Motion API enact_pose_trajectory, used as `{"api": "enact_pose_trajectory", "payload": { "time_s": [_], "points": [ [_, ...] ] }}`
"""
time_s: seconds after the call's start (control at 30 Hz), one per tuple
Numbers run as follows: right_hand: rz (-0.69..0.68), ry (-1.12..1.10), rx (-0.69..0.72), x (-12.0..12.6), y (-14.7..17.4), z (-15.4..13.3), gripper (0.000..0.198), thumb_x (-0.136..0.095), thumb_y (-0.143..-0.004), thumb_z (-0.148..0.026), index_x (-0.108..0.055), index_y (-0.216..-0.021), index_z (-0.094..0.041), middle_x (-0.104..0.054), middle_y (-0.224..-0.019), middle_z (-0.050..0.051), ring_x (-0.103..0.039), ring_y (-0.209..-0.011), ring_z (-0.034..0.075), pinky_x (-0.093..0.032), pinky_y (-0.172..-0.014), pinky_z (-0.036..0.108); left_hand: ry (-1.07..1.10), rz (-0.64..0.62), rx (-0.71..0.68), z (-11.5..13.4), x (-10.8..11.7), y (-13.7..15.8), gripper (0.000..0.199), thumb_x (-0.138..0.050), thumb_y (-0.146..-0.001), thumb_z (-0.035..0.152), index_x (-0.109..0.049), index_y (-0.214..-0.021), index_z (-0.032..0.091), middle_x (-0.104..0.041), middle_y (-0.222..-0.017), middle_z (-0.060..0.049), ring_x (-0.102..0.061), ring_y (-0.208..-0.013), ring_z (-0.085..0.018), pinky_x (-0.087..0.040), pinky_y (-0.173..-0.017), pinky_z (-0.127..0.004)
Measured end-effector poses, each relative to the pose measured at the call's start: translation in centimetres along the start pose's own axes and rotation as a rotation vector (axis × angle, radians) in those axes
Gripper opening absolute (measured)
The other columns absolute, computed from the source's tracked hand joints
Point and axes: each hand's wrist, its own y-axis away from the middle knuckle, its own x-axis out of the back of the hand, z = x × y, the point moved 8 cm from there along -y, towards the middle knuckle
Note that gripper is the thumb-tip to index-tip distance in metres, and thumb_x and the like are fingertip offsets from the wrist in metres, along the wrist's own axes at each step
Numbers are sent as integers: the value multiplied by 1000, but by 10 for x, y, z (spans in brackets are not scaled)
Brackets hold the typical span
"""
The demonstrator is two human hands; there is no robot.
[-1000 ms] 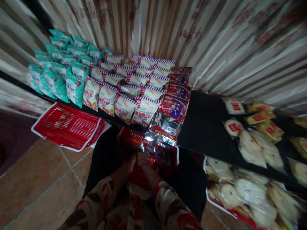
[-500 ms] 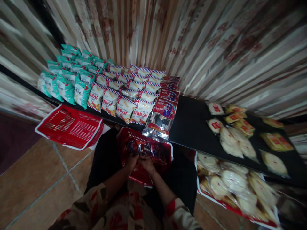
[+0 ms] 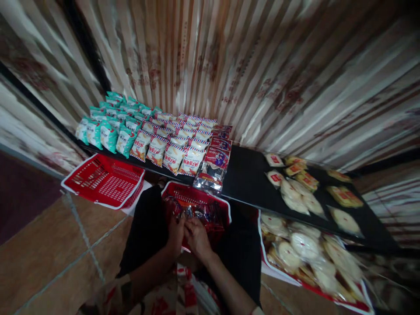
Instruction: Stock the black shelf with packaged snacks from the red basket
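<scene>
My left hand (image 3: 176,227) and my right hand (image 3: 197,236) meet over the near side of a red basket (image 3: 183,187) between my knees. Left fingers close on the lower edge of a dark red snack packet (image 3: 173,206). My right fingers are bent together against the left ones; what they pinch is hidden. Shiny dark packets (image 3: 206,213) lie in the basket just beyond my hands. On the black shelf above stands a row of dark red and silver snack bags (image 3: 213,164).
White snack bags (image 3: 173,157) and teal snack bags (image 3: 108,136) stand in rows on the black shelf (image 3: 244,175). Wrapped pale flat rounds (image 3: 292,197) and yellow packs (image 3: 344,196) lie at its right. Another red basket (image 3: 111,181) sits left; a filled basket (image 3: 264,251) sits right.
The view has shifted, so the shelf and bags appear lower. My hands stay together over the basket and appear slightly higher on the packet, with the right hand more beside the left.
</scene>
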Motion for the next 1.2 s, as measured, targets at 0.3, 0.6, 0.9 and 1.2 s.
{"api": "enact_pose_trajectory", "payload": {
  "time_s": [0.3, 0.6, 0.9, 1.2],
  "points": [
    [139, -166, 113, 42, 10, -51, 29, -48, -88, -27, -64, -112, -25, -67, -95, 7, -61, -89, 21, -48, -83, 35, 217, -56, -55, 60, 35, 40, 37, -66, -65, 43, -57, -91, 19, -66, -87, -5, -65, -80, -21, -52, -67, -31],
    [262, -722, -196, 91, 5, -25, 39, -62, -77, -46, -62, -107, -21, -66, -90, 3, -63, -81, 18, -51, -74, 29, 101, -272, -112, 95, 12, 54, 38, -72, -60, 44, -64, -87, 18, -70, -82, -6, -64, -78, -23, -53, -70, -33],
    [443, -951, -290, 115, 24, 7, 38, -70, -71, -48, -63, -97, -21, -69, -87, 2, -65, -77, 19, -53, -70, 29, 38, -629, -53, 109, -51, 75, 40, -72, -64, 43, -64, -93, 17, -71, -88, -8, -65, -87, -24, -50, -78, -32],
    [749, -1028, -398, 158, 20, 35, 52, -74, -64, -47, -56, -107, -23, -71, -87, 1, -66, -72, 18, -53, -64, 28, 40, -561, -82, 103, -81, 58, 31, -71, -64, 30, -63, -90, 16, -70, -83, -6, -65, -77, -20, -49, -68, -27]
  ]
}}
